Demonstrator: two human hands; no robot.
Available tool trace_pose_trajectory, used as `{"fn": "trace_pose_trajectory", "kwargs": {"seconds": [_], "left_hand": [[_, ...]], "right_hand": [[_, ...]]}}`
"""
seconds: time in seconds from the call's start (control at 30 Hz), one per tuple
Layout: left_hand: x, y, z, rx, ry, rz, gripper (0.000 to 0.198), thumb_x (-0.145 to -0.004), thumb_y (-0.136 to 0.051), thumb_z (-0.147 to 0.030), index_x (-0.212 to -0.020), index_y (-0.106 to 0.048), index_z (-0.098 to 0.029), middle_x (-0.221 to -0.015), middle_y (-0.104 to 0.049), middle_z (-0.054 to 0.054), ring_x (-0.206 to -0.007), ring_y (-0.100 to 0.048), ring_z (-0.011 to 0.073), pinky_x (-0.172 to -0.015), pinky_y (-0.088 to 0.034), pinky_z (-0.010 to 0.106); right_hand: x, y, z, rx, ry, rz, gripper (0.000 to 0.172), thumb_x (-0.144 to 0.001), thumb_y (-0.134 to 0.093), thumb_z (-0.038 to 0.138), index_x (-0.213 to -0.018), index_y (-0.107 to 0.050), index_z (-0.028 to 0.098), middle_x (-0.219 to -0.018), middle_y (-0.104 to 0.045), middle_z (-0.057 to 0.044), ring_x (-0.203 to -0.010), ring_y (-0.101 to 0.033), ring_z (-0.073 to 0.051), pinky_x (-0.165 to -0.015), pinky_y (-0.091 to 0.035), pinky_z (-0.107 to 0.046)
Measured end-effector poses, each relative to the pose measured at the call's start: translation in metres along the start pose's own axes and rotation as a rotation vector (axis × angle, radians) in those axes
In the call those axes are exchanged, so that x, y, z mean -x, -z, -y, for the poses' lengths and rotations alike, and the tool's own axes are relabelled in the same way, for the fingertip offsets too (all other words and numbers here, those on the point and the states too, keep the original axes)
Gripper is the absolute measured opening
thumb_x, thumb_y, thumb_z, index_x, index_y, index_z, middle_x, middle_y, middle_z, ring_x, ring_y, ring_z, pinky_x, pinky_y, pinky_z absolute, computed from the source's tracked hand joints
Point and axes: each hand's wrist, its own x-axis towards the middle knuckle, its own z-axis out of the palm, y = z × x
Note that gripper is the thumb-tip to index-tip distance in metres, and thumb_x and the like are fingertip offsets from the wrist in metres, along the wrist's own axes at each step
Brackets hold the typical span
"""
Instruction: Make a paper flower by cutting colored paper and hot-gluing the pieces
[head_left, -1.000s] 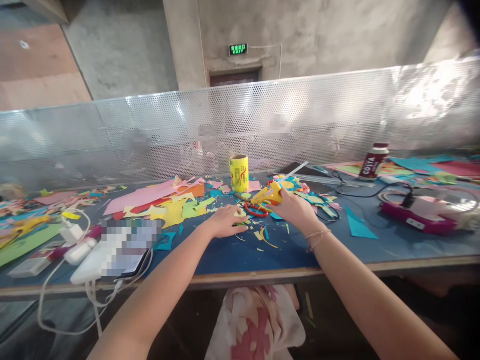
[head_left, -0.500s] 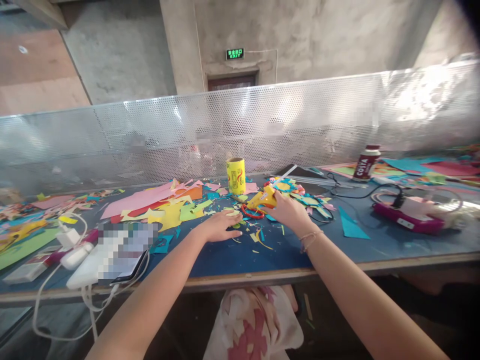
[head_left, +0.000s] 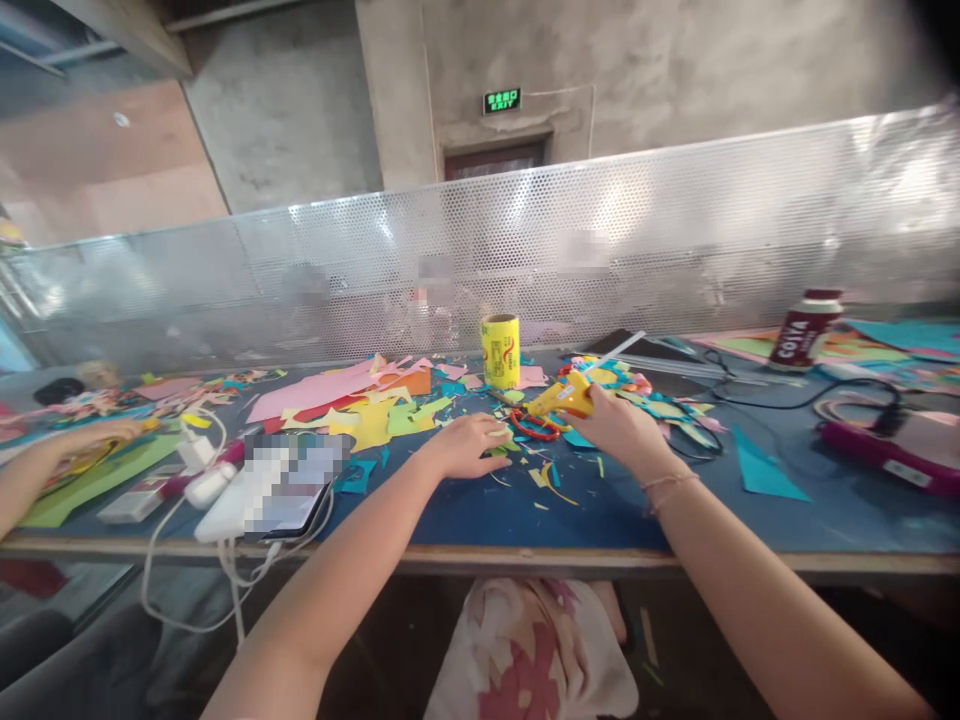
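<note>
My right hand [head_left: 611, 420] is closed around a yellow hot glue gun [head_left: 566, 397], its nozzle aimed left. A translucent glue stick [head_left: 616, 352] slants up behind it. My left hand [head_left: 469, 447] rests palm down among paper scraps, thumb apart and fingers slightly bent. By its fingertips lies a pale green scrap [head_left: 501, 436]; whether they touch it I cannot tell. Red-handled scissors [head_left: 534, 425] lie beneath the glue gun, their blades mostly hidden. Behind the hands stands a yellow cardboard tube [head_left: 500, 352] with printing on it.
Pink paper [head_left: 315, 388] and yellow cut paper [head_left: 369, 425] spread left of the tube. A phone [head_left: 300, 500] and white power bank [head_left: 232, 500] with cables lie nearer. At right are a blue triangle [head_left: 765, 465], a brown bottle [head_left: 806, 330] and a purple power strip [head_left: 885, 455]. Another person's arm [head_left: 45, 465] reaches in at left.
The view has turned left, shifting everything rightward in the picture. Another person's arm now shows at left. My left fingers look more bent; my right hand keeps hold of the glue gun.
</note>
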Motion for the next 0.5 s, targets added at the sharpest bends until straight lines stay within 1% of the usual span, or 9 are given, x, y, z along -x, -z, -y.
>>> {"fn": "trace_pose_trajectory", "kwargs": {"seconds": [0.13, 0.27, 0.4, 0.5], "left_hand": [[-0.002, -0.001, -0.001, -0.008, -0.038, -0.038, 0.04, -0.089, -0.041, -0.043, -0.113, -0.061, -0.018, -0.121, -0.059, 0.01, -0.119, -0.046, 0.0214, -0.102, -0.036, 0.037], [-0.003, -0.003, -0.002, 0.013, -0.033, -0.042, 0.036, -0.088, -0.043, -0.042, -0.105, -0.065, -0.018, -0.115, -0.061, 0.009, -0.115, -0.048, 0.021, -0.1, -0.037, 0.034], [-0.005, -0.004, -0.002, 0.013, 0.006, -0.01, 0.037, -0.086, -0.046, -0.045, -0.104, -0.066, -0.019, -0.113, -0.06, 0.009, -0.111, -0.048, 0.0212, -0.098, -0.038, 0.033], [-0.006, -0.006, -0.003, -0.013, 0.038, 0.026, 0.04, -0.086, -0.045, -0.049, -0.101, -0.067, -0.019, -0.112, -0.06, 0.009, -0.11, -0.048, 0.0217, -0.098, -0.038, 0.034]], "right_hand": [[-0.003, -0.006, -0.004, 0.004, 0.013, -0.016, 0.058, -0.08, -0.042, 0.059, -0.111, -0.05, 0.011, -0.082, -0.066, -0.015, -0.075, -0.064, -0.029, -0.057, -0.041, -0.031], [-0.004, -0.008, -0.003, -0.01, 0.019, -0.034, 0.059, -0.08, -0.043, 0.06, -0.114, -0.049, 0.012, -0.084, -0.065, -0.015, -0.076, -0.064, -0.028, -0.057, -0.041, -0.03], [-0.004, -0.008, -0.003, -0.008, 0.003, -0.024, 0.057, -0.08, -0.041, 0.061, -0.109, -0.049, 0.012, -0.08, -0.064, -0.015, -0.074, -0.063, -0.029, -0.058, -0.041, -0.032], [-0.006, -0.012, -0.008, -0.056, 0.015, -0.05, 0.049, -0.083, -0.042, 0.057, -0.103, -0.05, 0.013, -0.082, -0.063, -0.017, -0.077, -0.063, -0.028, -0.06, -0.04, -0.032]]}}
